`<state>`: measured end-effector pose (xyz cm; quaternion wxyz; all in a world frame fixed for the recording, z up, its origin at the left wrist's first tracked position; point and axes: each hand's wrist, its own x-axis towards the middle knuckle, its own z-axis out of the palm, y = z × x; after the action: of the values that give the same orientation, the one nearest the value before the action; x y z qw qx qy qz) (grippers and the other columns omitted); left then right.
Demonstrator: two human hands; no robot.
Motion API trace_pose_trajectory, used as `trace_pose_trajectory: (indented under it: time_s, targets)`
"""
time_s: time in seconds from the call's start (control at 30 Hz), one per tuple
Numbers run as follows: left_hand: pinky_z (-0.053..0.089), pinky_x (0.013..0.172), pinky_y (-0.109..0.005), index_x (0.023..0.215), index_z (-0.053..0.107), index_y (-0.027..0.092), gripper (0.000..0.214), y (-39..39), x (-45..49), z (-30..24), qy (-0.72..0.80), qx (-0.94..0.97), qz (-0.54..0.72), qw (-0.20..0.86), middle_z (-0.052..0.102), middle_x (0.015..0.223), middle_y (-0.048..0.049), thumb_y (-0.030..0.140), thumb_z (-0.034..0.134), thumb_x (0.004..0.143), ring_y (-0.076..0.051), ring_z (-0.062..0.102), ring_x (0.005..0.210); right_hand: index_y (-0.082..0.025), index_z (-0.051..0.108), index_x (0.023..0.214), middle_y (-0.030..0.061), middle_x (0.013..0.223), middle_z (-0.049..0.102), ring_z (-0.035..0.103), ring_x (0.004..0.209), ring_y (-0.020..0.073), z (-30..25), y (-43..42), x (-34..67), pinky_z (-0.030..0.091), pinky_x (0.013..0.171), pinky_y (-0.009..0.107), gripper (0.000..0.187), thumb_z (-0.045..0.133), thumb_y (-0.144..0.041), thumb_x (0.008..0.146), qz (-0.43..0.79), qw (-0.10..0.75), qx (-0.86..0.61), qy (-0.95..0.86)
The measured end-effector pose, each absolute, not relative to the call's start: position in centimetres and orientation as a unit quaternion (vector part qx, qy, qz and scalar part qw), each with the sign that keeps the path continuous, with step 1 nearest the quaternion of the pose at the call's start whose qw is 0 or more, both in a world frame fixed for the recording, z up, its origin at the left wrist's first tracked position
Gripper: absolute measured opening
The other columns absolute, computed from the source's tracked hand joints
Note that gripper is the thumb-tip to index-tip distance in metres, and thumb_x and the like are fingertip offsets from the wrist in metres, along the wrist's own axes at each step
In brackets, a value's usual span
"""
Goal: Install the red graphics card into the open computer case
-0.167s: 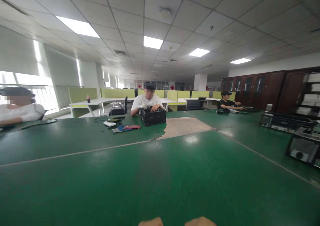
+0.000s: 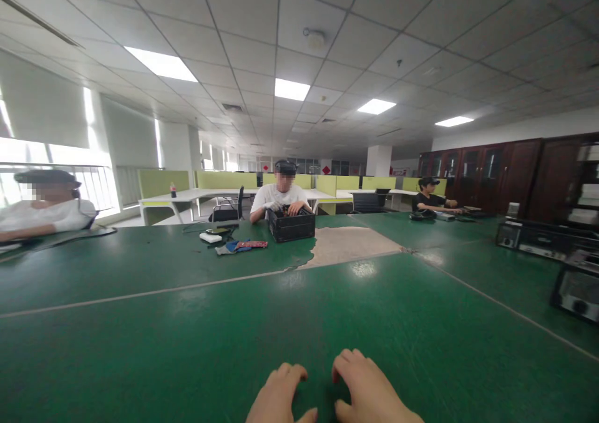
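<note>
At the bottom middle, over the green tabletop (image 2: 187,342), both of my hands show, palms turned toward each other with a gap between them. My left hand (image 2: 277,397) has its fingers loosely curved and its thumb apart from them; nothing is in it. My right hand (image 2: 367,388) is curved in the same way, thumb away from the fingers, and holds nothing. Whether the hands rest on the table or hover just above it, I cannot tell.
Across the table a person works at a black box (image 2: 292,225). Left of it lie a blue and red cloth-like item (image 2: 241,247) and a white object (image 2: 210,238). Computer cases (image 2: 533,239) stand at right. Other people sit far left and right. A tan patch (image 2: 355,245) interrupts the green surface.
Both my hands have come up farther into view from the bottom edge. The whole scene sits slightly lower and more to the right in the picture.
</note>
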<state>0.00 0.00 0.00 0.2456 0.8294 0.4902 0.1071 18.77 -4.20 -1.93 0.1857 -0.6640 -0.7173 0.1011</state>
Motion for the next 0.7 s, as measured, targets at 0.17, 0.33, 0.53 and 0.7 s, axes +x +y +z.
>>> trace_pose_trajectory:
  time_s: [0.17, 0.33, 0.53, 0.7]
  targets:
    - [0.023, 0.104, -0.061, 0.135, 0.046, 0.031, 0.066, 1.2, 1.3, -1.5, 0.520, 0.830, -0.028, 0.199, 0.032, 0.150, -0.0079, 0.034, 0.056, 0.069, -0.034, 0.023, 0.138, -0.020, 0.063, 0.101, 0.0087, 0.111, 0.061, 0.051, 0.104, 0.0288, -4.1, -2.2, 17.7, 0.039, 0.086, 0.040, 0.037, 0.054, -0.021, 0.065, 0.064, 0.188, -0.703, -0.683]
    - [0.015, 0.106, -0.064, 0.135, 0.045, 0.031, 0.070, 0.9, 1.1, -3.1, 0.495, 0.848, -0.024, 0.188, 0.029, 0.151, -0.0077, 0.043, 0.059, 0.068, -0.035, 0.019, 0.140, -0.021, 0.063, 0.100, 0.0075, 0.109, 0.061, 0.050, 0.104, 0.0279, -5.7, -2.4, 17.2, 0.034, 0.090, 0.041, 0.033, 0.048, -0.022, 0.070, 0.056, 0.195, -0.716, -0.668]
    - [0.014, 0.107, -0.063, 0.135, 0.046, 0.029, 0.073, 0.1, 0.9, -2.9, 0.494, 0.850, -0.009, 0.183, 0.029, 0.151, -0.0092, 0.047, 0.058, 0.066, -0.036, 0.019, 0.139, -0.023, 0.062, 0.108, 0.0069, 0.116, 0.059, 0.048, 0.108, 0.0260, -4.9, -3.1, 16.8, 0.033, 0.091, 0.038, 0.036, 0.047, -0.024, 0.075, 0.051, 0.208, -0.711, -0.670]
    - [0.013, 0.107, -0.062, 0.135, 0.045, 0.028, 0.072, -0.3, 0.9, -2.9, 0.496, 0.852, 0.005, 0.170, 0.029, 0.151, -0.0094, 0.041, 0.056, 0.066, -0.035, 0.019, 0.139, -0.022, 0.062, 0.111, 0.0068, 0.113, 0.061, 0.052, 0.105, 0.0260, -5.1, -3.5, 16.6, 0.036, 0.088, 0.038, 0.037, 0.049, -0.026, 0.077, 0.056, 0.200, -0.707, -0.676]
